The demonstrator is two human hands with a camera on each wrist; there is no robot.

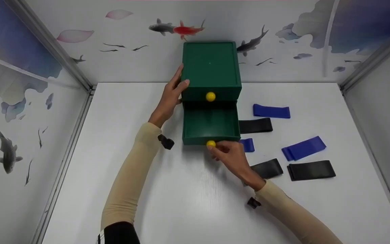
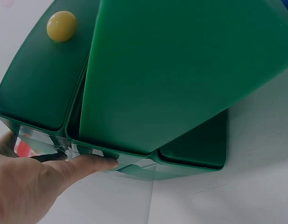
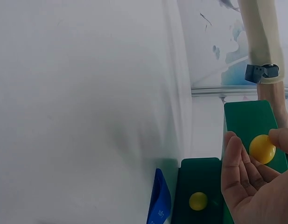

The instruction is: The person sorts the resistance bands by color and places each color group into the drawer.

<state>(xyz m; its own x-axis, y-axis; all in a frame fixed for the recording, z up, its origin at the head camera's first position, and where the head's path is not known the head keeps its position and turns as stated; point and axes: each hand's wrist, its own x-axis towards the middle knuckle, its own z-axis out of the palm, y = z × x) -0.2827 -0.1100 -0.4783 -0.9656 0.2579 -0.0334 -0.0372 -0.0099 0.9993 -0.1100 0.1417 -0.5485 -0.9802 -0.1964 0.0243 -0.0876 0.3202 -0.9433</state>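
White walls (image 1: 141,64) printed with fish and petals surround a white tabletop (image 1: 168,203). Near its back edge stands a green cabinet (image 1: 210,64); its middle drawer (image 1: 212,123) is pulled out toward the person, bare inside in the head view. That drawer hides the bottom drawer (image 2: 195,140) from above, but both wrist views show it pushed in. The left hand (image 1: 168,96) lies along the cabinet's side, fingers extended; the right hand (image 1: 232,156) pinches the middle drawer's yellow knob between thumb and fingers. To the cabinet's right lie three black strips (image 1: 311,170) and three blue strips (image 1: 272,111); the drawer and right hand partly cover the nearest ones. Smallest are the round yellow knobs: the head view shows the upper knob (image 1: 210,96) and the pinched knob (image 1: 211,144), while the right wrist view adds the bottom knob (image 3: 198,201).
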